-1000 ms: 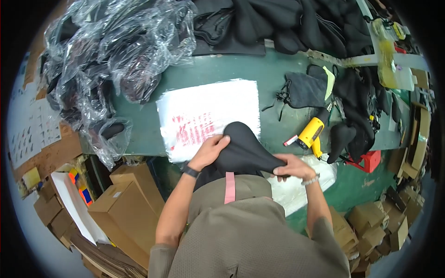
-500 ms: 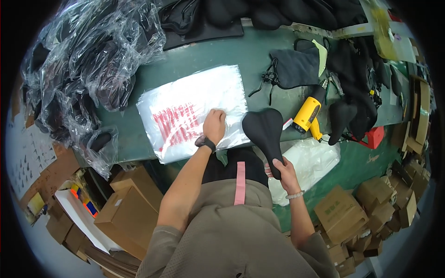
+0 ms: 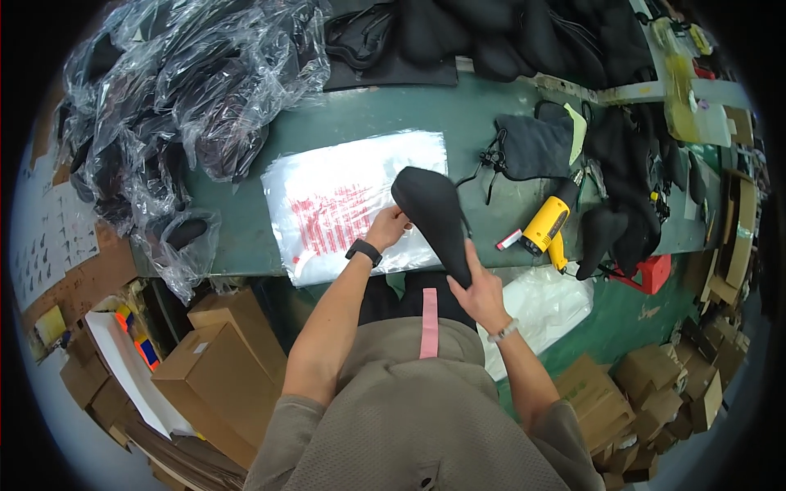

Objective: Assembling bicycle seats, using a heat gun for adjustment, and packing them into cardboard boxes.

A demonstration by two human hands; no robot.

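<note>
My right hand [image 3: 481, 290] grips a black bicycle saddle [image 3: 429, 214] by its narrow nose. The saddle is tilted, its wide end raised over the right part of a stack of clear plastic bags [image 3: 327, 168] with red print. At that stack my left hand [image 3: 388, 228] is closed, thumb and fingers pinched together on a plastic bag just left of the saddle. The pinched edge itself is hard to make out. A dark watch sits on my left wrist and a beaded bracelet on my right.
On the green table [image 3: 360, 110], bagged saddles [image 3: 196, 90] heap at the left. A yellow heat gun [image 3: 547, 225], a dark cloth pouch [image 3: 532, 146] and black saddles [image 3: 618, 164] lie right. White plastic sheeting [image 3: 540, 307] hangs at the front edge; cardboard boxes [image 3: 217, 380] stand below on both sides.
My right hand has brought the saddle up and left, turning it so its wide end is over the bags. My left hand's fingers have drawn into a pinch beside it. The view has shifted slightly.
</note>
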